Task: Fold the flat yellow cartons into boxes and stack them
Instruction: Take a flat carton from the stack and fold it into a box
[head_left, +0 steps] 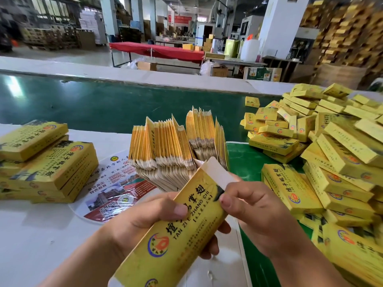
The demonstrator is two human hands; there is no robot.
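Note:
A yellow carton printed with black characters and a round logo tilts between my hands at the bottom centre. My left hand grips its middle, thumb on the printed face and fingers underneath. My right hand pinches the carton's upper right edge, just below the white end flap, which stands open. Behind it, a thick bundle of flat yellow cartons stands on edge on the table.
A low stack of folded boxes lies at the left. A large loose heap of folded boxes fills the right side. A round printed fan lies on the white table. A green conveyor belt runs behind.

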